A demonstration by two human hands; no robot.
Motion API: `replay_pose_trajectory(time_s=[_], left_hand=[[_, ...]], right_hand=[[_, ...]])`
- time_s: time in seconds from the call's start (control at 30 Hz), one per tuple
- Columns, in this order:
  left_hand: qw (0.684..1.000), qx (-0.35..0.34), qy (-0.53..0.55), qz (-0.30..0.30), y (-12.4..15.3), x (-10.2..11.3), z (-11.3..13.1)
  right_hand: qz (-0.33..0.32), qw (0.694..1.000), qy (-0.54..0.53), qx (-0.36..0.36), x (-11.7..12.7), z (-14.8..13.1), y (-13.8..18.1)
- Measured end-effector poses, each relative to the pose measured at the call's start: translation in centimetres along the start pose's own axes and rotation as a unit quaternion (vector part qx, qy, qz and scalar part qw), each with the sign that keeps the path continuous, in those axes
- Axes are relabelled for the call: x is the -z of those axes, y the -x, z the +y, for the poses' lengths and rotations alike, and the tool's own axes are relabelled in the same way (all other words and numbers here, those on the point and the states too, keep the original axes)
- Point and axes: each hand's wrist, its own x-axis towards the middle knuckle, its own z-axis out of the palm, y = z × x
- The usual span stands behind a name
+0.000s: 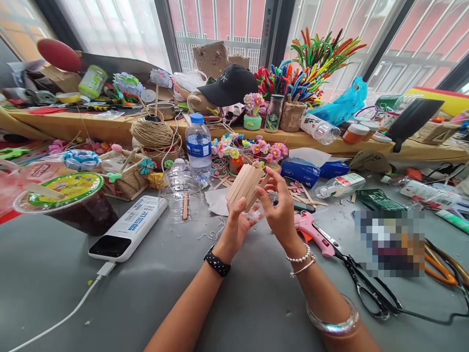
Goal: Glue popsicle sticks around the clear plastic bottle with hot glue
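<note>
In the middle of the view, my left hand [234, 230] is closed around the lower part of a holder covered with craft sticks [241, 185]. The pale wooden sticks stand side by side on it, and the whole piece is tilted; a bit of clear plastic shows at its lower end. My right hand [276, 205] pinches a single craft stick [257, 191] against the right side of the holder. To the left of my hands, one loose wooden stick [185, 206] rests on a clear cut plastic bottle [179, 188].
Right of my hands lie a pink glue gun [317, 234] and black-handled scissors [366, 278]. At left are a white power bank [130, 230] with a cable and a lidded drink cup [69, 205]. A water bottle [198, 146] stands behind, before a cluttered wooden ledge [223, 131].
</note>
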Motion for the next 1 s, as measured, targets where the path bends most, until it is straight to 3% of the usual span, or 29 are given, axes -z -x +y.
replay_pose_trajectory(time_s=[0.13,0.33,1.0], left_hand=[[0.999,-0.009,-0.002,-0.034,0.1,-0.3,0.2],[1.0,0.021,0.02,-0.01,0.0,0.1,0.0],[1.0,-0.014,-0.001,-0.021,0.3,0.1,-0.2]], right_hand=[[-0.005,1.0,-0.002,0.001,0.0,0.0,0.0],[-0.003,1.0,-0.014,-0.009,0.2,-0.3,0.0],[0.024,0.999,-0.043,-0.005,0.6,-1.0,-0.1]])
